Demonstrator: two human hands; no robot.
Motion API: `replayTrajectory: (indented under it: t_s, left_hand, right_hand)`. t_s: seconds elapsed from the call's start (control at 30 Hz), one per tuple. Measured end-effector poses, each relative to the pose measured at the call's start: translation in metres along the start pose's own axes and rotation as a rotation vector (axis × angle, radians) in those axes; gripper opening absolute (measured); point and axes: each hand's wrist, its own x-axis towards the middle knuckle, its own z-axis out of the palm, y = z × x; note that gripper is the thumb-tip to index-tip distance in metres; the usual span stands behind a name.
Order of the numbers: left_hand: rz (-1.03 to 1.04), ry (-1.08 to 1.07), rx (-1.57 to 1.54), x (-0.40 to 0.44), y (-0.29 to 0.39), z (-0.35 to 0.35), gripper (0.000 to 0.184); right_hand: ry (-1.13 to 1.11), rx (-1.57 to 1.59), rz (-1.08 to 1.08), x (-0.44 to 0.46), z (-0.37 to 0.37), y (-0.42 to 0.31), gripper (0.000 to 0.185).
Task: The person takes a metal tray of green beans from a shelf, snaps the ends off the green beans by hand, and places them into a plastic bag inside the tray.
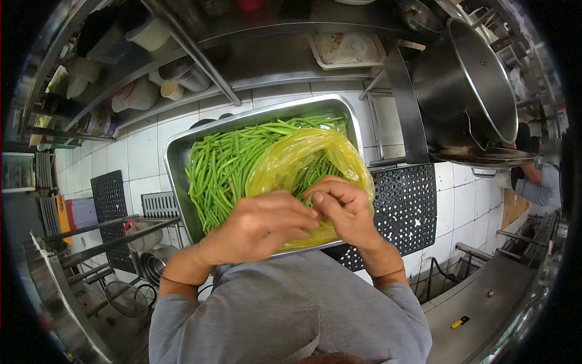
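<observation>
A large metal tray (171, 159) holds many long green beans (219, 159). On its right side lies an open yellow plastic bag (276, 159) with more green beans (320, 167) inside. My left hand (260, 223) is over the bag's near left edge, its fingers bent and pressed together near the fingertips of my other hand. Just to the right, my right hand (344, 209) pinches a small piece of green bean (309, 198) between thumb and forefinger. Whatever lies between my left fingertips is too small to make out.
Metal shelves with a white tray (348, 50) and containers run along the far side. A big pot (464, 85) stands at the right. Black perforated mats (405, 206) lie on the tiled floor. Another person's arm (536, 179) shows at the far right.
</observation>
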Motion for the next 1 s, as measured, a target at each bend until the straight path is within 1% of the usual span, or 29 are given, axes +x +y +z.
replayTrajectory:
  t_s: [0.07,0.13,0.2,0.23,0.27,0.3,0.37,0.4,0.47,0.5,0.57,0.6,0.67,0.7,0.73,0.8,0.87,0.93,1.0]
  left_hand:
    - [0.169,-0.191,-0.036,-0.003,0.002,0.007,0.017]
    - [0.196,-0.212,-0.054,0.0,0.016,0.01,0.016]
    - [0.226,-0.227,-0.071,0.001,0.02,0.007,0.015]
    - [0.213,-0.197,0.04,0.003,0.017,0.001,0.012]
    - [0.2,-0.168,0.151,0.006,0.014,-0.005,0.009]
    - [0.204,-0.167,0.155,0.01,0.015,-0.01,0.009]
    - [-0.029,-0.167,0.237,0.019,0.017,-0.018,0.013]
    - [-0.024,-0.172,0.238,0.023,0.013,-0.02,0.013]
    - [-0.025,-0.156,0.278,0.031,-0.006,-0.02,0.019]
    - [-0.021,-0.157,0.275,0.038,-0.02,-0.021,0.019]
    - [0.002,-0.008,0.28,0.055,-0.053,-0.025,0.022]
    - [0.009,-0.003,0.28,0.06,-0.067,-0.027,0.022]
    - [-0.317,0.012,0.156,0.067,-0.087,-0.029,0.025]
    - [-0.307,0.013,0.159,0.066,-0.091,-0.029,0.025]
    - [-0.322,0.011,0.138,0.064,-0.093,-0.029,0.026]
    - [-0.33,0.005,0.113,0.062,-0.091,-0.029,0.027]
    - [-0.218,0.066,0.146,0.058,-0.084,-0.029,0.027]
    - [-0.233,0.065,0.161,0.056,-0.073,-0.028,0.027]
    - [-0.178,0.152,-0.133,0.055,-0.07,-0.027,0.025]
  right_hand:
    - [0.162,0.153,0.115,0.003,-0.003,-0.007,0.015]
    - [0.2,0.161,0.153,0.008,-0.013,-0.007,0.016]
    - [0.266,0.393,0.16,0.012,-0.021,-0.005,0.017]
    - [0.306,0.516,0.126,0.017,-0.022,-0.011,0.017]
    - [0.302,0.515,0.123,0.02,-0.026,-0.01,0.017]
    - [0.267,0.584,0.096,0.021,-0.033,-0.008,0.017]
    - [0.172,0.702,0.022,0.026,-0.046,-0.001,0.019]
    - [0.177,0.7,0.018,0.028,-0.05,0.002,0.019]
    - [-0.007,0.751,0.041,0.03,-0.055,0.006,0.017]
    - [-0.004,0.747,0.041,0.029,-0.053,0.001,0.017]
    - [-0.105,0.038,0.23,0.032,-0.041,-0.012,0.015]
    - [-0.106,0.031,0.226,0.035,-0.034,-0.012,0.015]
    - [-0.128,-0.596,-0.134,0.042,-0.023,-0.005,0.017]
    - [-0.106,-0.742,-0.221,0.045,-0.023,0.007,0.017]
    - [-0.1,-0.749,-0.225,0.048,-0.026,0.012,0.017]
    - [-0.147,-1.048,-0.353,0.049,-0.032,0.018,0.014]
    - [-0.152,-1.085,-0.372,0.049,-0.034,0.021,0.014]
    - [-0.161,-1.115,-0.389,0.045,-0.035,0.024,0.013]
    - [-0.144,-1.188,-0.406,0.045,-0.034,0.027,0.014]
